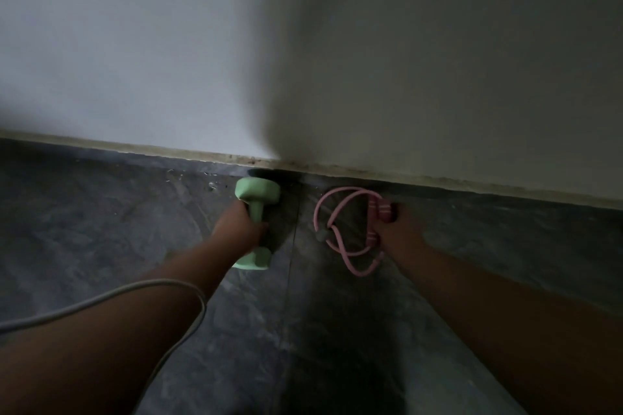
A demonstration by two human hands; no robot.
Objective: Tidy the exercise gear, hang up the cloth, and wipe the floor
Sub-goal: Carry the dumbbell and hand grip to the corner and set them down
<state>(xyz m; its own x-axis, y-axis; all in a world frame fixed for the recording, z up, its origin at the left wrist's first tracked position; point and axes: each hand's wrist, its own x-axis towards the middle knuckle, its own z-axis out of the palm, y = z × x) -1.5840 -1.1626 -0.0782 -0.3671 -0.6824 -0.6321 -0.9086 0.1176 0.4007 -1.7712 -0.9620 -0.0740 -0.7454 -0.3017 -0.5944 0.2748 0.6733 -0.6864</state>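
Nearest, the left hand (240, 229) is wrapped round the green dumbbell (257, 222), whose long axis points toward the wall (404, 77); the right hand (399, 229) grips the pink resistance band (340, 232) handles, both low over the floor (101, 229) by the skirting, level with each other

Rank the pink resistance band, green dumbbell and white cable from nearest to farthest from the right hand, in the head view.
1. Pink resistance band: gripped in the right hand itself, near the wall.
2. Green dumbbell: to the left, held by the left hand.
3. White cable: far left, across the left forearm.
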